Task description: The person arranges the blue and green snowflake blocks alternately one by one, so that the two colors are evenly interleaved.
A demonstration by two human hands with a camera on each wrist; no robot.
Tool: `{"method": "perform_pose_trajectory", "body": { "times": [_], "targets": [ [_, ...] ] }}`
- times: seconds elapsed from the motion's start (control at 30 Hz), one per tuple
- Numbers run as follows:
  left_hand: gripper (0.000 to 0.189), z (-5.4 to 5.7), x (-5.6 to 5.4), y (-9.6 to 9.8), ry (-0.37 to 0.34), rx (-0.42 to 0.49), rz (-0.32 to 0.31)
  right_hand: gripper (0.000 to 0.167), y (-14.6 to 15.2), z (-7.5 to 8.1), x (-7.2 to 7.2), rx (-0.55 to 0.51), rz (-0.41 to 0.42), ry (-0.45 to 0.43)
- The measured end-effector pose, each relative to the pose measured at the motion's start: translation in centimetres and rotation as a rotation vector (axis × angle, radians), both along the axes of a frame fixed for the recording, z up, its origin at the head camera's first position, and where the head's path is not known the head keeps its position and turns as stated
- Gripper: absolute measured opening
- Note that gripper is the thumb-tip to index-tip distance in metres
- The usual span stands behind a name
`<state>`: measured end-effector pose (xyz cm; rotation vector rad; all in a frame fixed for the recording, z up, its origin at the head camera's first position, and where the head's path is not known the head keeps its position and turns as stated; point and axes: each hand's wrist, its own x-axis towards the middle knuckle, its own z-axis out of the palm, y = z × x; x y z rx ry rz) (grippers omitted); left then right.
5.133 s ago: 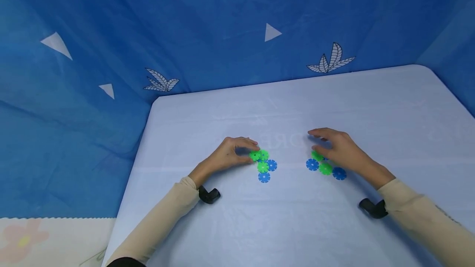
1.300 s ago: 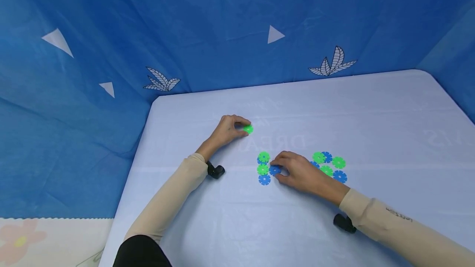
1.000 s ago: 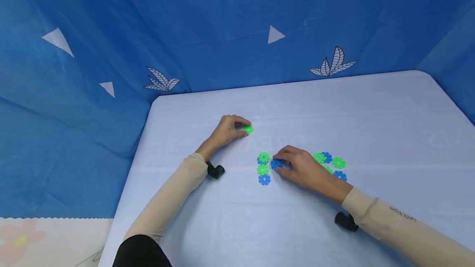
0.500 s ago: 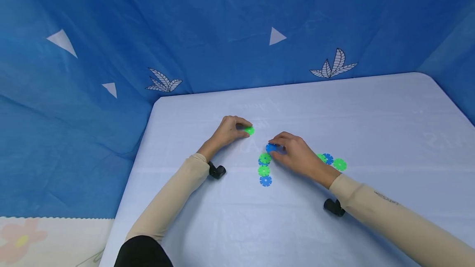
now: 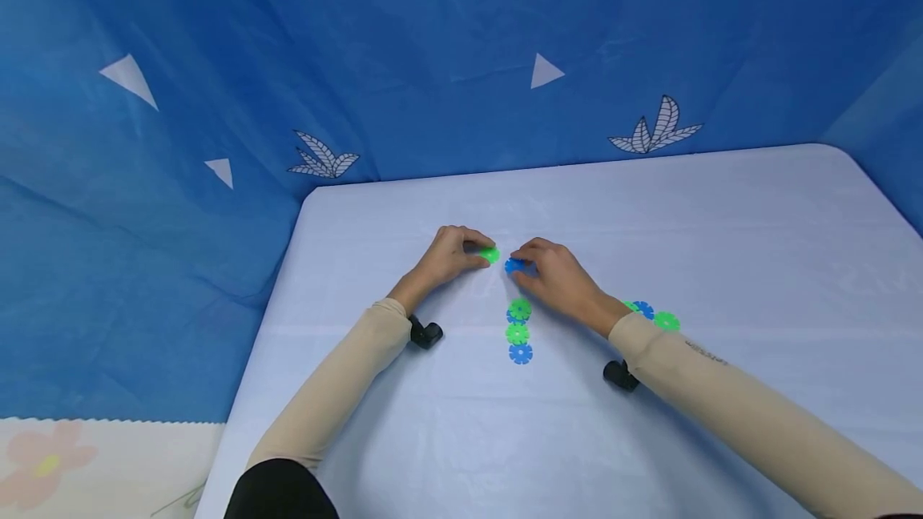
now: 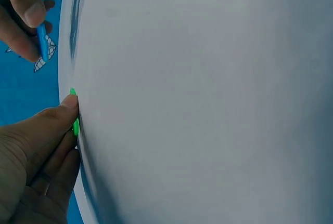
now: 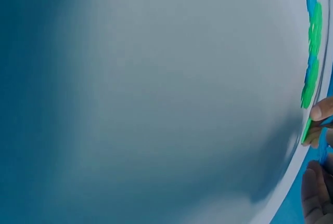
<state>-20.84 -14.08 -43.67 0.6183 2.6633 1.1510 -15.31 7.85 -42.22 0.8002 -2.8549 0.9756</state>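
In the head view my left hand (image 5: 447, 256) pinches a green notched plastic disc (image 5: 491, 255) between thumb and fingers. Close to its right, my right hand (image 5: 558, 275) pinches a blue notched disc (image 5: 513, 265), a small gap apart from the green one. The left wrist view shows the green disc (image 6: 76, 127) edge-on, with the held blue disc (image 6: 42, 42) beyond it. Nearer me lies a column of discs: a green one (image 5: 519, 309) overlapping a blue one, then another green disc (image 5: 517, 334) and a blue disc (image 5: 521, 353).
Right of the column, a second group of discs, including a green one (image 5: 667, 321) and a blue one (image 5: 643, 310), is partly hidden by the right forearm. A white cloth covers the table (image 5: 433, 439). Blue curtain (image 5: 433, 62) hangs behind and at the sides.
My left hand took a green disc from the left group and carried it away from me, then held still. My right hand lifted a blue disc from beside the column and brought it near the green one.
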Motion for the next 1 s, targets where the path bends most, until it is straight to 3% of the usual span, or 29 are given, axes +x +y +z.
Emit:
{"method": "perform_pose_trajectory", "body": {
  "times": [0.4,1.0],
  "targets": [
    [0.029,-0.1,-0.1,0.2,0.019,-0.003,-0.013,0.033,-0.9,-0.6,-1.8,0.031,-0.031,-0.044],
    [0.03,-0.2,0.0,-0.1,0.025,-0.008,-0.004,0.036,-1.6,-0.7,-2.6,0.121,-0.045,-0.092]
  ]
}}
